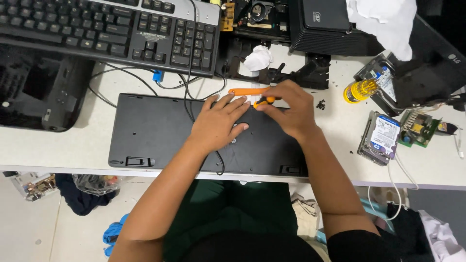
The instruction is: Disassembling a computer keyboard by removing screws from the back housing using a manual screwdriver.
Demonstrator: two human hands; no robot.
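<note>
A black keyboard (150,128) lies face down on the white table, its flat underside up. My left hand (218,121) rests flat on its back, fingers spread. My right hand (286,109) is closed around a small orange-handled screwdriver (264,101) at the keyboard's far edge, its tip hidden under my fingers. A second orange tool (247,91) lies just beyond the keyboard, next to my fingertips. A black cable (219,162) runs across the keyboard's back and under my left hand.
Another black keyboard (111,29) sits face up at the back left. A yellow screwdriver handle (360,90), a hard drive (383,136), a green circuit board (418,127), black plastic parts (301,73), crumpled tissue (258,58) and small screws (320,103) lie nearby.
</note>
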